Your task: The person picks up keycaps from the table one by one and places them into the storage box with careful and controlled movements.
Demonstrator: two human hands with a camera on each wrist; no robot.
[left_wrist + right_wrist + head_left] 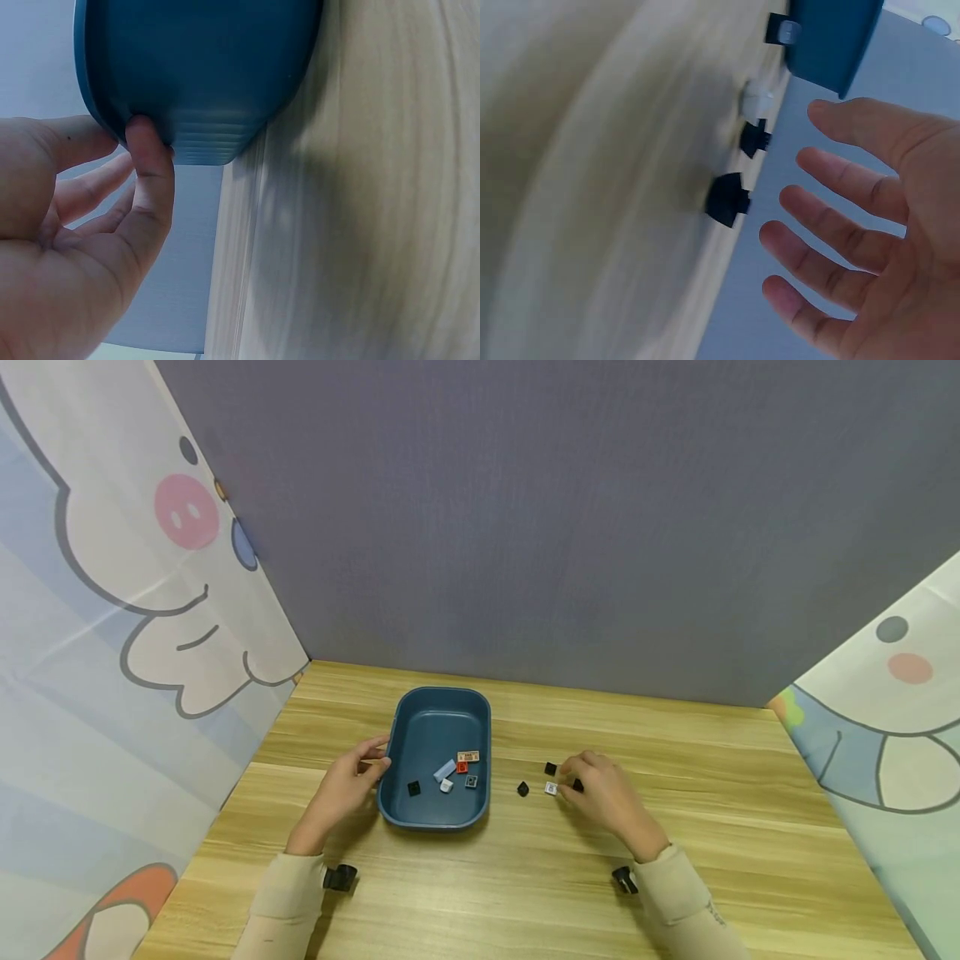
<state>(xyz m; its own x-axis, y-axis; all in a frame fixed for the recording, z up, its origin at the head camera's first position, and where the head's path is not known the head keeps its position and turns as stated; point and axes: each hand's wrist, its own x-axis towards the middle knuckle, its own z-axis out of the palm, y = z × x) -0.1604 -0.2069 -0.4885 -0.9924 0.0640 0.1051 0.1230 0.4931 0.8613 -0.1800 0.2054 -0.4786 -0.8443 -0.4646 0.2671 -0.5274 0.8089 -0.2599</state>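
My left hand (341, 793) pinches the left rim of a blue tray (435, 824); in the left wrist view thumb and index finger of that hand (97, 217) meet at the tray's edge (202, 90). Inside the tray lie a light blue piece (445, 770), a tan one (468, 757), a red one (462, 767), a grey one (471, 782), a white one (446, 786) and a black one (414, 788). My right hand (603, 793) hovers over small pieces right of the tray, fingers spread and holding nothing in the right wrist view (877, 217). Nearest it are a white piece (551, 788) and a black piece (578, 785).
Two more black pieces, one at the back (551, 769) and one nearer the tray (522, 788), lie on the wooden table (480, 902). A grey panel (525, 527) rises behind the table, with cartoon-printed sheets on both sides.
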